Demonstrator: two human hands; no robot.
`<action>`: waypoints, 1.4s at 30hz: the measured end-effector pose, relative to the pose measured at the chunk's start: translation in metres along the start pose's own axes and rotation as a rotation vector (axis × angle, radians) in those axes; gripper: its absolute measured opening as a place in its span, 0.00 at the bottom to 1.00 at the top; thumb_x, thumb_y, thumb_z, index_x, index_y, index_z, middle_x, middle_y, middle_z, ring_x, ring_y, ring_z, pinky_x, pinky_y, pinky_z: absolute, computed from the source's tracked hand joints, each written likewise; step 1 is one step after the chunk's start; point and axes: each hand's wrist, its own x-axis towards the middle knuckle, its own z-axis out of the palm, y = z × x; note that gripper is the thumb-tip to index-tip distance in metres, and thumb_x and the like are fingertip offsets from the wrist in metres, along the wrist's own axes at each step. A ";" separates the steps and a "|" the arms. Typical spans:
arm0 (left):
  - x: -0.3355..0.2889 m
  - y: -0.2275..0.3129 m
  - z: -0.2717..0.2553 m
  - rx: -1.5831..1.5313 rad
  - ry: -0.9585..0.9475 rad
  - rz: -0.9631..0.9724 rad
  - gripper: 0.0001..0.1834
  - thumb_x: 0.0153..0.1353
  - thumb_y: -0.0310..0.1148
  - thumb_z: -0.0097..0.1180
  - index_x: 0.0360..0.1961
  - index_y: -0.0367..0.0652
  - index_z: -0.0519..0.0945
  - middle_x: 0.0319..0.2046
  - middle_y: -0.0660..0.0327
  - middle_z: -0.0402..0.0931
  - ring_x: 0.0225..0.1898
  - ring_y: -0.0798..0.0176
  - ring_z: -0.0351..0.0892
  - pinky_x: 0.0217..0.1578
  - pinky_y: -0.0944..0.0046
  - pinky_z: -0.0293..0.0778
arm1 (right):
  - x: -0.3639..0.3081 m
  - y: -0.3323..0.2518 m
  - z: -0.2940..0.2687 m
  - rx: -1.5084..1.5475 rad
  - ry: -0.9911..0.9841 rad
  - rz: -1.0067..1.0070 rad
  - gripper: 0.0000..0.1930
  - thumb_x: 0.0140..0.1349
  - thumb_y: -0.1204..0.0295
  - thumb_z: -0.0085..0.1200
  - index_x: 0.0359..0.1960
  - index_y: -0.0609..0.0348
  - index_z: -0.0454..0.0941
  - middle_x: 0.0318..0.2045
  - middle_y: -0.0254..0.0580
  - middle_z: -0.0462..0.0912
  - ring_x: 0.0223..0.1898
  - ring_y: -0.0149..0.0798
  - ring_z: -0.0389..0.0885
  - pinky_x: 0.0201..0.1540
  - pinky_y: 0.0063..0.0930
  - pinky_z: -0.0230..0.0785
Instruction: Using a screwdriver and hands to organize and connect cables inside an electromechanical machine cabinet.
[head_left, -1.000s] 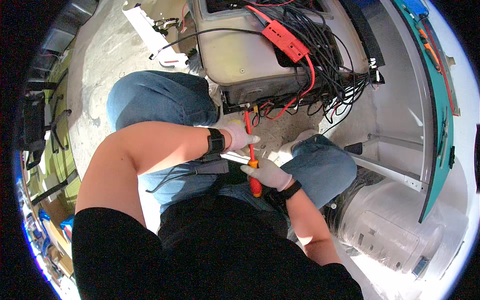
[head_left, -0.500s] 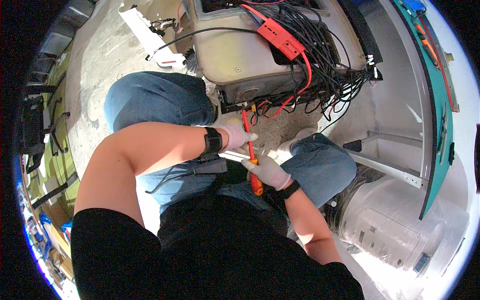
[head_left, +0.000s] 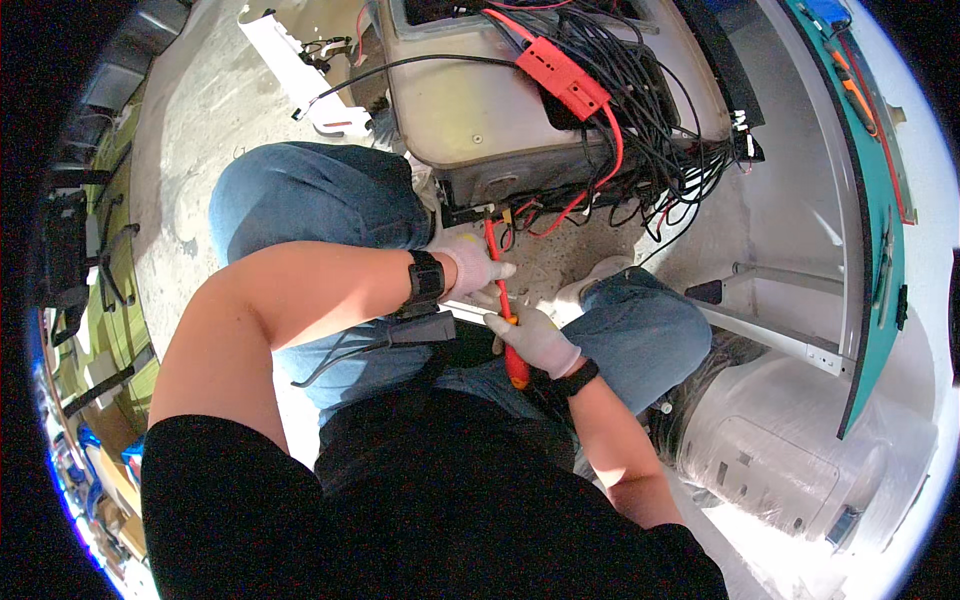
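A long screwdriver with a red shaft and an orange-and-red handle points away from me. Its tip meets the lower front edge of a grey metal machine housing; what it touches there is too small to make out. My left hand, in a whitish glove, is closed around the shaft. Around the upper part of the handle are the fingers of my right hand, gloved likewise. Thin red and black wires hang beside the tip.
A bundle of black cables and a red connector lie on the housing. At right stand a teal board with tools on it, a metal frame and a plastic-wrapped white unit. A white strip-shaped part lies far left.
The screwdriver handle has turned slightly, and my right hand's fingers have shifted a little on it. My left hand keeps its place on the shaft.
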 end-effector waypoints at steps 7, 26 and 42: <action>-0.014 0.026 -0.014 -0.188 -0.200 -0.137 0.18 0.60 0.44 0.50 0.38 0.37 0.76 0.30 0.59 0.80 0.27 0.62 0.81 0.26 0.61 0.76 | 0.002 0.008 0.006 -0.039 0.050 -0.049 0.28 0.60 0.48 0.43 0.29 0.68 0.75 0.20 0.60 0.76 0.27 0.60 0.77 0.32 0.46 0.66; 0.002 0.005 -0.010 -0.069 -0.202 0.131 0.25 0.56 0.51 0.53 0.36 0.35 0.78 0.26 0.51 0.78 0.26 0.55 0.79 0.28 0.59 0.73 | 0.002 0.009 0.008 -0.017 0.075 -0.069 0.25 0.60 0.52 0.46 0.33 0.69 0.74 0.25 0.63 0.77 0.32 0.62 0.76 0.37 0.47 0.66; 0.000 0.019 -0.006 -0.045 -0.023 -0.231 0.18 0.54 0.36 0.59 0.43 0.38 0.72 0.26 0.58 0.77 0.22 0.68 0.75 0.25 0.65 0.75 | -0.004 0.010 0.000 0.069 -0.055 0.017 0.22 0.58 0.56 0.53 0.41 0.66 0.70 0.25 0.46 0.78 0.28 0.40 0.78 0.32 0.31 0.68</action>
